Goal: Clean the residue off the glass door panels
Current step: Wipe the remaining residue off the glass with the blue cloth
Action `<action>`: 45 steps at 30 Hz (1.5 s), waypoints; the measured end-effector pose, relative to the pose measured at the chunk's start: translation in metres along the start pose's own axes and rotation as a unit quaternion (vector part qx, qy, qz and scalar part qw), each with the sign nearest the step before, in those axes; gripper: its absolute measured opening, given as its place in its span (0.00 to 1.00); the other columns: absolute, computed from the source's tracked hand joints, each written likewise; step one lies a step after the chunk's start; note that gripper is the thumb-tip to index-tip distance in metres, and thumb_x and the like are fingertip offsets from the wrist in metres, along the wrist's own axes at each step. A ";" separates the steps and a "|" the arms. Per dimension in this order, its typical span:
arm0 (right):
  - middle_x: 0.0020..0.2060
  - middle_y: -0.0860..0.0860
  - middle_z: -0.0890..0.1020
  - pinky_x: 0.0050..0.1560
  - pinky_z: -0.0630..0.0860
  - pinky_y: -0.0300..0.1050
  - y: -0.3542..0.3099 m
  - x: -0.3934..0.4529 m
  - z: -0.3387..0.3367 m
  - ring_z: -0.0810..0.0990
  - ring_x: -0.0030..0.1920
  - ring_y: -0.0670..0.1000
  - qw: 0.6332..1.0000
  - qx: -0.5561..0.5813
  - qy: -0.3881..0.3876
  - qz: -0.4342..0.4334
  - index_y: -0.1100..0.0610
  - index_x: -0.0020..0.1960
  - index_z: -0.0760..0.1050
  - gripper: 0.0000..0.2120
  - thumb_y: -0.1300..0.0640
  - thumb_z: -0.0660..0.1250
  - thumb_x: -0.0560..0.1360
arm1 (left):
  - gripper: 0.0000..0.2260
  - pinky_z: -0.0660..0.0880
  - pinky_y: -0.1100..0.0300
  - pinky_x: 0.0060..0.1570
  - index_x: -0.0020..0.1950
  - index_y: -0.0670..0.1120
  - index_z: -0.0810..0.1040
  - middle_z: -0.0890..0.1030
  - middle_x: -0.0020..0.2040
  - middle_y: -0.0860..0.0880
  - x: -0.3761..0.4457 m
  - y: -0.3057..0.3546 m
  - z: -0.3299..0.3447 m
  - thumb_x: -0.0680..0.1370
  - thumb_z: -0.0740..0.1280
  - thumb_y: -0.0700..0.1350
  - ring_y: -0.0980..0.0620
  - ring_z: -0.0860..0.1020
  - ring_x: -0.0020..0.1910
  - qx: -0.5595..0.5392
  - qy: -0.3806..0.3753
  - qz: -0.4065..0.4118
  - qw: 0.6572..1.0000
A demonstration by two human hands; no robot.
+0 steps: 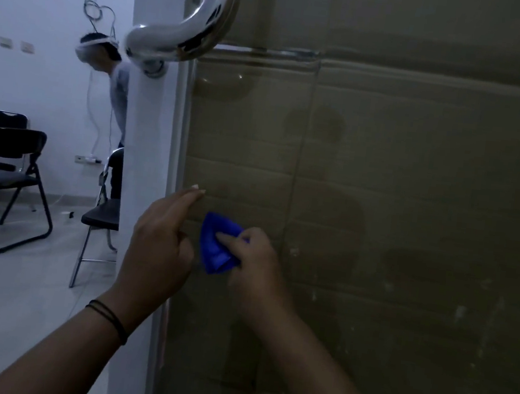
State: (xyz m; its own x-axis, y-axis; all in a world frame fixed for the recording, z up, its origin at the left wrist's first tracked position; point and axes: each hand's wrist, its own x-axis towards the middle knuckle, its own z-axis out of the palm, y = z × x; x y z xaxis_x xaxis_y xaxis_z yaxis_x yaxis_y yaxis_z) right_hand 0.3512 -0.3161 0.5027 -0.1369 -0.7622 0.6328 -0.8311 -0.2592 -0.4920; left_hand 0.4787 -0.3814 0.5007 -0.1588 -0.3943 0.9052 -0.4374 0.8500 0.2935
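The glass door panel fills the right of the view, with brown cardboard behind it and pale residue specks low on the right. My right hand grips a bunched blue cloth close to the glass near its left edge. My left hand is beside the cloth, its forefinger stretched out with the tip at the glass by the frame, the other fingers curled.
A large chrome door handle curves above my hands on the white door frame. To the left, black folding chairs stand on a pale floor, and a person bends forward behind the frame.
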 end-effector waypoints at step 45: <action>0.56 0.55 0.69 0.55 0.70 0.47 0.056 -0.045 -0.018 0.69 0.54 0.52 0.984 -0.164 0.075 -0.004 0.57 0.71 0.66 0.22 0.63 0.58 0.77 | 0.27 0.68 0.56 0.50 0.71 0.43 0.68 0.75 0.52 0.42 -0.019 0.041 0.039 0.73 0.60 0.29 0.49 0.71 0.52 -0.032 -0.021 -0.058 0.998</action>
State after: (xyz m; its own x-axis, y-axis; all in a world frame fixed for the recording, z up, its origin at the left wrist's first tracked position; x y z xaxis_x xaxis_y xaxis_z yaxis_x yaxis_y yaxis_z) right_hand 0.3010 -0.2857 0.4579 -0.1871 -0.6577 0.7296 -0.9583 -0.0411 -0.2828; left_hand 0.4288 -0.3523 0.4832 -0.1477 -0.5049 0.8504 -0.3987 0.8173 0.4160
